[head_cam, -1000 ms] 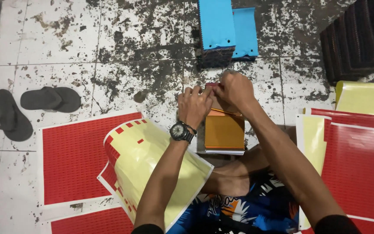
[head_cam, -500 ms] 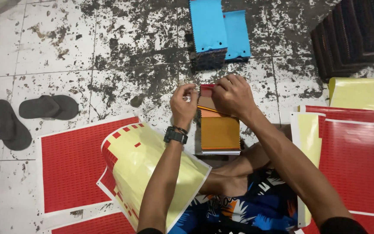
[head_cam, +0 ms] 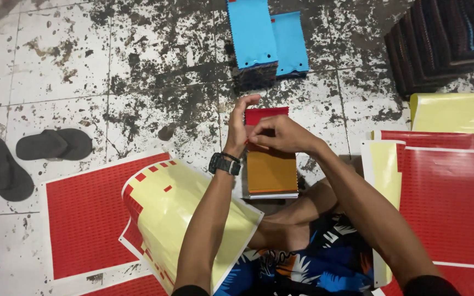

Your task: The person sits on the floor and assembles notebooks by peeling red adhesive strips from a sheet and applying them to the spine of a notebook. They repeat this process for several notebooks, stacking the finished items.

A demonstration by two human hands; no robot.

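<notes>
A stack of fabric swatch cards point(head_cam: 271, 172) is seen at the centre of the frame, lying on the stained tile floor point(head_cam: 138, 66) just in front of the seated person's knees; its top card is orange, with a red strip at the upper end. The right hand point(head_cam: 281, 134) is laid over the upper end of the stack, fingers curled narrow and pressed on the red strip; whether anything small is pinched cannot be told. The left hand point(head_cam: 238, 123) is held upright against the left edge of the same strip, fingers half open, thumb toward the right hand, the two hands touching or nearly so. A black wristwatch point(head_cam: 225, 164) is worn on the left wrist. A curled yellow backing sheet point(head_cam: 185, 214) with a few red squares left on it is found under the left forearm, lower centre left, resting on a red sticker sheet point(head_cam: 80, 225). More red and yellow sheets point(head_cam: 445, 192) are spread at the right edge. Two blue swatch stacks point(head_cam: 264, 35) are noted at top centre, well apart from the hands, and a dark pile of swatch books point(head_cam: 445, 38) at upper right. A pair of dark sandals point(head_cam: 28, 156) is seen at the left edge.
</notes>
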